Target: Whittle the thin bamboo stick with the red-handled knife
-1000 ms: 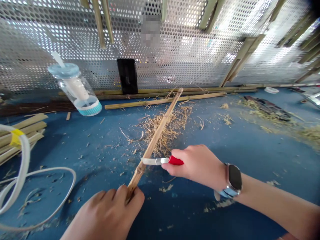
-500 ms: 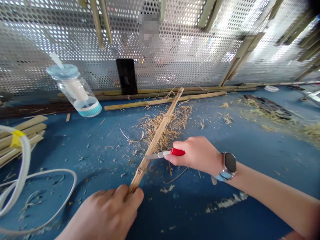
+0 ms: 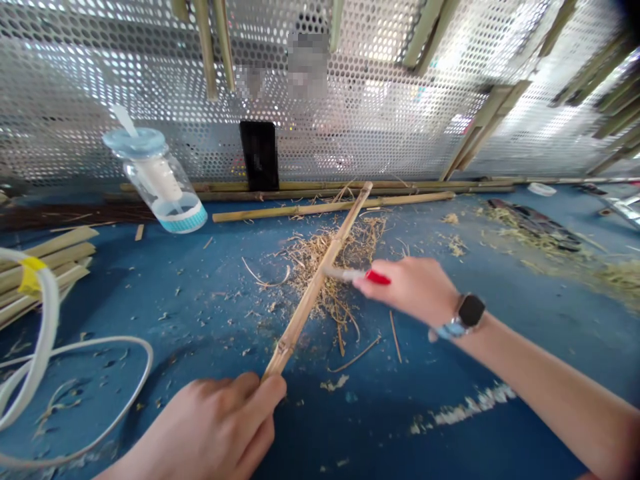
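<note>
Low in the view, my left hand point(image 3: 215, 420) is closed around the near end of a pale bamboo stick point(image 3: 313, 290), which slants up and away from me. My right hand point(image 3: 413, 287), with a watch point(image 3: 470, 311) on the wrist, grips the red handle of a knife point(image 3: 377, 277). The blade points left and meets the stick near its middle; it is smeared by motion. Beneath the stick lies a heap of thin curled shavings point(image 3: 330, 293). The stick's held end is hidden in my left fist.
A lidded bottle with a straw point(image 3: 183, 213) and an upright black phone point(image 3: 260, 157) stand at the back. Bamboo poles point(image 3: 415, 199) lie along the perforated metal screen point(image 3: 360, 120). White tubing point(image 3: 145, 373) and split bamboo strips point(image 3: 65, 257) are at left, a dark tray-like object point(image 3: 537, 223) at right.
My right hand has carried the knife up and away along the stick, from near the lower node to about its middle. My left hand keeps its grip. The camera view has shifted slightly.
</note>
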Demonstrator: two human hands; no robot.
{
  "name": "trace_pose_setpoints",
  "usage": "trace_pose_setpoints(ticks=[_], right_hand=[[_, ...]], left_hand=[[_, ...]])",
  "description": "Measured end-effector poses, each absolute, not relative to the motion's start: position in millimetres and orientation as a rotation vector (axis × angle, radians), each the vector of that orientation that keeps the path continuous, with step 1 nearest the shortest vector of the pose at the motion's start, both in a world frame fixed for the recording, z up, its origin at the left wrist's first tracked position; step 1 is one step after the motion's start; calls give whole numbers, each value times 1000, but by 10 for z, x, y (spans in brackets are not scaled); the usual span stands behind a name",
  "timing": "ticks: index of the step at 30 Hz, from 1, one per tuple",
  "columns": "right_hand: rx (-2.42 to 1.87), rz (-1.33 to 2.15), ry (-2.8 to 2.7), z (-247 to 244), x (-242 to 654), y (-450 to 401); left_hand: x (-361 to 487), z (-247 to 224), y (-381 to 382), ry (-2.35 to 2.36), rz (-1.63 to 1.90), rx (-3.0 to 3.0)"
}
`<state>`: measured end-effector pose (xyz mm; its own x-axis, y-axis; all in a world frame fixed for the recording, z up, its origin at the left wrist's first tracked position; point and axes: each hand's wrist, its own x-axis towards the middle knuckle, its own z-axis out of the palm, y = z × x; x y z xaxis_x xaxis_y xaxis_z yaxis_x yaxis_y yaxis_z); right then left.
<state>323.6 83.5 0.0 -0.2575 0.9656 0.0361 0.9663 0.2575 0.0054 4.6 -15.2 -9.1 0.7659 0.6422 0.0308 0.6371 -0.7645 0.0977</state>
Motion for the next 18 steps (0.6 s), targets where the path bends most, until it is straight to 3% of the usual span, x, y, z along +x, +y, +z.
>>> trace_pose_setpoints(ticks=[4, 10, 18], right_hand=[[-1666, 187, -2643, -32, 3010, 609], [-2069, -141, -2325, 55, 3255, 849], [-1843, 121, -2561, 17, 3005, 584]], left_hand=[[43, -80, -146, 1030, 85, 2894], [64, -64, -132, 1019, 134, 2907], [60, -73, -132, 1010, 213, 2928]])
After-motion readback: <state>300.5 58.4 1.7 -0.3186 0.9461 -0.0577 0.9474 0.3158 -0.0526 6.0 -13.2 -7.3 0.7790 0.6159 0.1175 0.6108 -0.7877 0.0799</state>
